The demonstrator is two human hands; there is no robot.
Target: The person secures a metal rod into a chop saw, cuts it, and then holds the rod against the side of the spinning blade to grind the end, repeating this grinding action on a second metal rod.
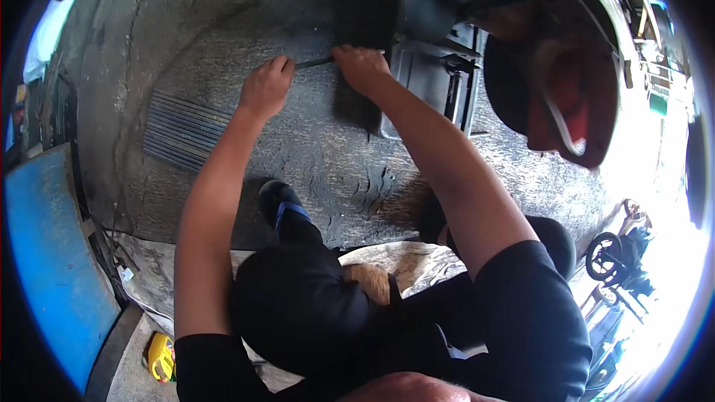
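Observation:
A thin dark metal rod [314,63] runs between my two hands, low over the grey floor. My left hand [267,88] is closed around its left part. On its right part, close to the machine's base, my right hand [361,68] is closed too. The rod's right end is hidden by the hand and the machine. Just right of my right hand stands what looks like a cut-off saw [551,82], with a dark body, a red part and a metal base [402,97]. Several similar metal bars [179,134] lie side by side left of my left forearm.
My sandalled foot [279,205] rests on the worn floor [328,171] below the hands. A dark cable [223,18] curves behind them. At left leans a blue panel [56,268], with a yellow object [161,357] near it. A wheeled item [607,257] stands far right.

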